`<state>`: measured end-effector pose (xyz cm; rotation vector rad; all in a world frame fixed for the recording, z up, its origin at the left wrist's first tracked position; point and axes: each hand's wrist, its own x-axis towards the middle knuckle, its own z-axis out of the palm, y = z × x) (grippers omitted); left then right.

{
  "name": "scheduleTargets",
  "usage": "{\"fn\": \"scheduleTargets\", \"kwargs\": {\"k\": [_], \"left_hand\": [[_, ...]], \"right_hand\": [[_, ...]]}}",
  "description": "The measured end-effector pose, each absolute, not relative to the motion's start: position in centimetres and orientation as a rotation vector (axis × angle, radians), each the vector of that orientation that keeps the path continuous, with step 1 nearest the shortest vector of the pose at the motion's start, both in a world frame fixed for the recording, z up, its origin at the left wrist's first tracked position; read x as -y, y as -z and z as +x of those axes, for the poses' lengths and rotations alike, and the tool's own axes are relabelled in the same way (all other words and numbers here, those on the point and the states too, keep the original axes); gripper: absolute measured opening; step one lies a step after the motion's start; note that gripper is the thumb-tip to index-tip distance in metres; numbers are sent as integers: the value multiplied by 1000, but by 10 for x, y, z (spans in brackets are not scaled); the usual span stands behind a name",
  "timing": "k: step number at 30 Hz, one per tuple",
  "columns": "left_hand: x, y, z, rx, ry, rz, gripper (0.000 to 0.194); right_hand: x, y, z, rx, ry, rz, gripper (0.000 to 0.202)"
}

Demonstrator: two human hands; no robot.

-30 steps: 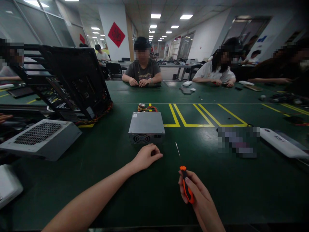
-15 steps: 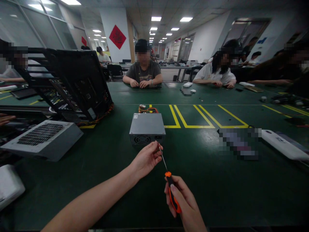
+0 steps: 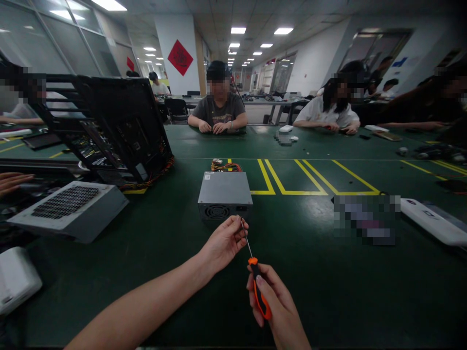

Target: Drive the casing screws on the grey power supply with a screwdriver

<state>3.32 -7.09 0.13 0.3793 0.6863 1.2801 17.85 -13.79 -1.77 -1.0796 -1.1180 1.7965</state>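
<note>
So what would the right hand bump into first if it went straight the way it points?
Probably the left hand: the screwdriver in the right hand points at its fingers, maybe touching them. Depth is hard to judge.

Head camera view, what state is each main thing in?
Right grip: closed around the handle of the screwdriver.
Screwdriver: held, shaft slanting toward the left grip.
Left grip: fingertips at the screwdriver's tip; anything pinched there is too small to tell.
Power supply: on the green table, cables bunched behind.
Grilled metal box: grille facing up.
Computer case: open, inner parts showing.
</note>
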Motion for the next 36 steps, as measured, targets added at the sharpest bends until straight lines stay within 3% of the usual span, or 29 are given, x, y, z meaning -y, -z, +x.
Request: {"fn": "scheduleTargets", "kwargs": {"k": [17, 36], "left_hand": [[56, 12, 31, -852, -1359, 246, 11], [40, 19, 32, -1032, -1462, 210, 18]], "right_hand": [[127, 13, 157, 771, -1903, -1083, 39], [117, 11, 142, 560, -1959, -1037, 34]]}}
